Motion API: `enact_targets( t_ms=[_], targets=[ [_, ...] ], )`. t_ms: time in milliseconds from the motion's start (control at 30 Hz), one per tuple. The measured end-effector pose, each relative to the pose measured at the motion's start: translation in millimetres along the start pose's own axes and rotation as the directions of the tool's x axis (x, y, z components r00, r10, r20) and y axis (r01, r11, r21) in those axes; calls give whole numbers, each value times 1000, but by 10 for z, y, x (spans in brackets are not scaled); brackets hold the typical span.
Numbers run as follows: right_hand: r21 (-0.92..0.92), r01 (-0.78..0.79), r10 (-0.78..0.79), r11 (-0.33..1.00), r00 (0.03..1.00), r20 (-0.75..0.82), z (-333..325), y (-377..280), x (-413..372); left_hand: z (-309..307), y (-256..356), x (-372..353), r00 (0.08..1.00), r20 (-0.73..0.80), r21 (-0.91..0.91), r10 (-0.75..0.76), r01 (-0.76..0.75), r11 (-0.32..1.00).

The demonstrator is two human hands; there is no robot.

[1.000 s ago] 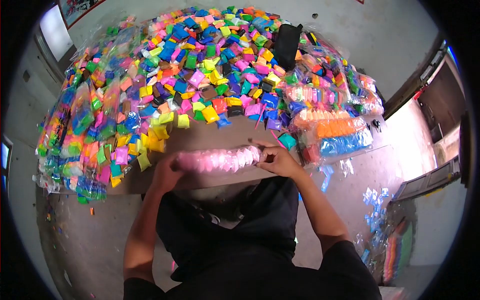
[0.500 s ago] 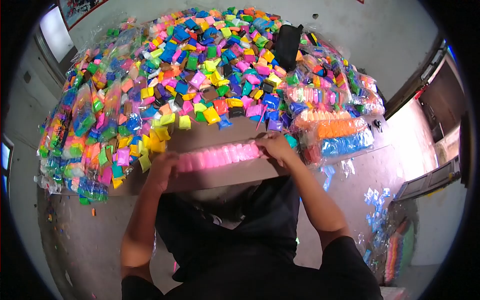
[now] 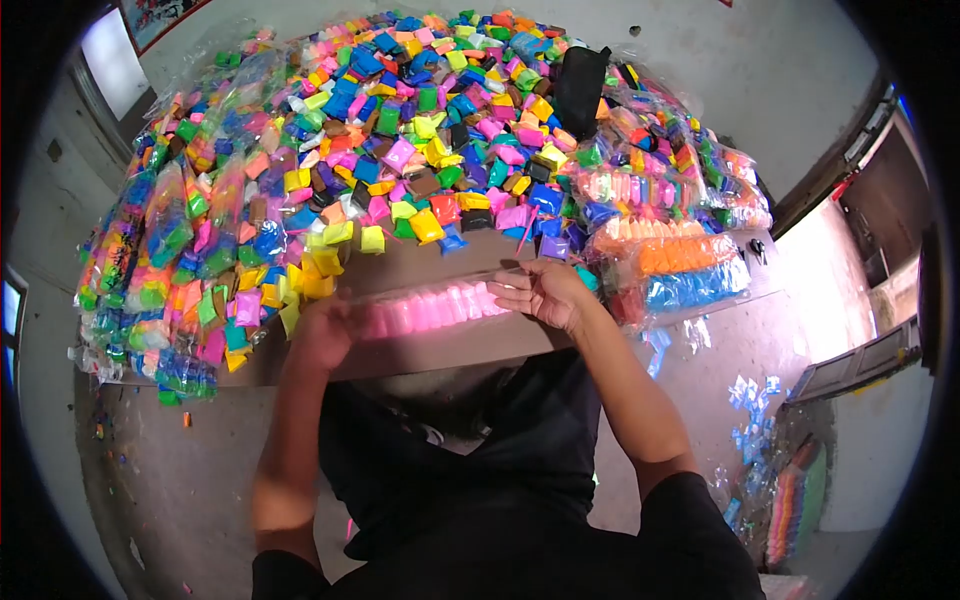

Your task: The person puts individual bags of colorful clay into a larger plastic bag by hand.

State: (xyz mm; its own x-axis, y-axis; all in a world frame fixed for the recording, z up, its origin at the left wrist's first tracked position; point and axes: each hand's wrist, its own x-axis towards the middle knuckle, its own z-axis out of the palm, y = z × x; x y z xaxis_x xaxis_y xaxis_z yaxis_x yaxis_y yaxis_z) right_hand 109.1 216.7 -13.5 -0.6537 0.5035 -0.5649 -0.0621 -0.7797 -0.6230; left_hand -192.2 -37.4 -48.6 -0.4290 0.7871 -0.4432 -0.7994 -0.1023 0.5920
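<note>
At near edge of worktop, lying lengthwise between both hands: row of pink packets in a clear sleeve, resting flat on bare brown board.

Left hand closed over the left end, fingers wrapped round it. Right hand at the right end, fingers bent, pinching the loose film there; not open.

Handling, by judgement: light, soft, squashy under pressure; film slick and thin, likely to sag or buckle mid-length if raised by one end. Best held at both ends, or cradled from below; loose film tail good for a pinch only.

Just beyond left hand: yellow packets. Further back: heap of loose packets, many colours, covering most of the board. Right of right hand: bagged rows, orange and blue. Far back: black pouch, upright.
</note>
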Motion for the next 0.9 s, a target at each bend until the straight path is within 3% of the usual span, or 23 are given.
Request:
enact_targets(
  t_ms=[33, 100, 133, 167, 200, 233, 267, 333, 467, 567, 633, 667, 733, 867, 900],
  targets=[
    [-26, -5, 5, 1000, 1000, 15, -16, 0, 17, 77, -52, -28, 1000, 2, 2, 3, -3, 1000],
    [-49, -7, 8, 999, 1000, 25, -44, -10, 25, 187, -233, -125, 975, -147, -70, 165, -177, 982],
    [-78, -1, 3, 997, 1000, 28, -38, -11, 23, 77, -396, -77, 976, -145, -68, 163, -174, 982],
    [-108, 5, -2, 994, 1000, 31, -33, -11, 20, -139, -642, 33, 827, -215, 418, 519, -403, 814],
    [-105, 6, -3, 994, 1000, 29, -32, -10, 14, -283, -832, 45, 586, -88, 804, 805, -436, 405],
    [-105, 5, -3, 994, 1000, 21, -23, -21, 16, -171, -1021, -150, 524, 309, 913, 794, -397, -93],
    [-107, 3, -1, 994, 1000, 14, -11, -28, 25, 73, -1184, -369, 493, 646, 757, 583, -315, -573],
    [-101, -10, 11, 995, 1000, 13, -24, -24, 38, 540, -1165, -435, 421, 840, 538, 342, -728, -426],
    [-60, -25, 26, 998, 999, 19, -45, -28, 100, 938, -1095, -400, 390, 890, 453, 235, -710, -539],
    [-57, -1, 1, 998, 1000, 1, -36, 6, 129, 982, -1039, -346, 464, 869, 476, 172, -688, -548],
    [-40, 11, -11, 999, 1000, -2, 7, 9, 107, 1074, -934, -331, 536, 838, 512, 101, -709, -484],
    [-35, 24, -24, 999, 1000, 0, 42, -11, 102, 1080, -898, -279, 534, 839, 510, 102, -709, -487],
    [-37, 26, -26, 999, 1000, -2, 48, -15, 104, 1068, -859, -178, 418, 906, 370, 64, -709, -601],
    [-57, 44, -47, 997, 998, -39, 81, 2, 21, 928, -828, -94, 432, 901, 370, 39, -719, -589],
    [-56, 45, -48, 997, 998, -39, 70, 5, 20, 892, -807, -48, 439, 893, 428, 101, -757, -494]
  ],
)
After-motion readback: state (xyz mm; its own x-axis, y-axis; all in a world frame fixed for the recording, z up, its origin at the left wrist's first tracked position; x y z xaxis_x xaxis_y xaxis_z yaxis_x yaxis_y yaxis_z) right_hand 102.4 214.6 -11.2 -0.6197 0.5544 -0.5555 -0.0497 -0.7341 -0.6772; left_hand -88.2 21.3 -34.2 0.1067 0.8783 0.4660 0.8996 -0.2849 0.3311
